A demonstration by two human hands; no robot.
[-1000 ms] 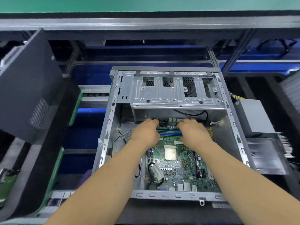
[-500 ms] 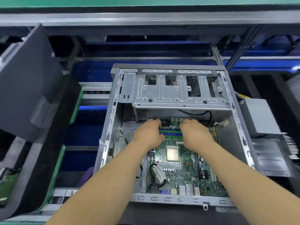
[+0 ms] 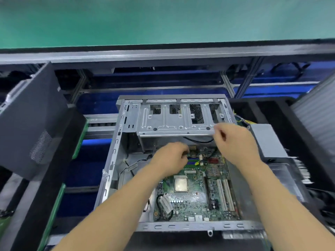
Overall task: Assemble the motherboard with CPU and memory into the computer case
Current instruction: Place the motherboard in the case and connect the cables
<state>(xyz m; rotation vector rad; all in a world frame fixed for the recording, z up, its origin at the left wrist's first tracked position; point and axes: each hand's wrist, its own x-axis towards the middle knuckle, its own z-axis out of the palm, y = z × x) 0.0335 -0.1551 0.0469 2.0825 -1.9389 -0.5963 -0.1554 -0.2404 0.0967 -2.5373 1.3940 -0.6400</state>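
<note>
The open computer case (image 3: 116,151) is lying on its side beneath both hands, its drive cage (image 3: 174,120) sitting just beyond them. The green motherboard (image 3: 195,200) is lying flat inside the case, below and between the forearms, with its square processor (image 3: 181,184) just nearer than the left hand (image 3: 169,158). That hand is resting curled over the memory slots (image 3: 193,161); whether it is gripping anything cannot be told. The right hand (image 3: 233,140) is hovering above the board, fingers loosely curled and holding nothing.
</note>
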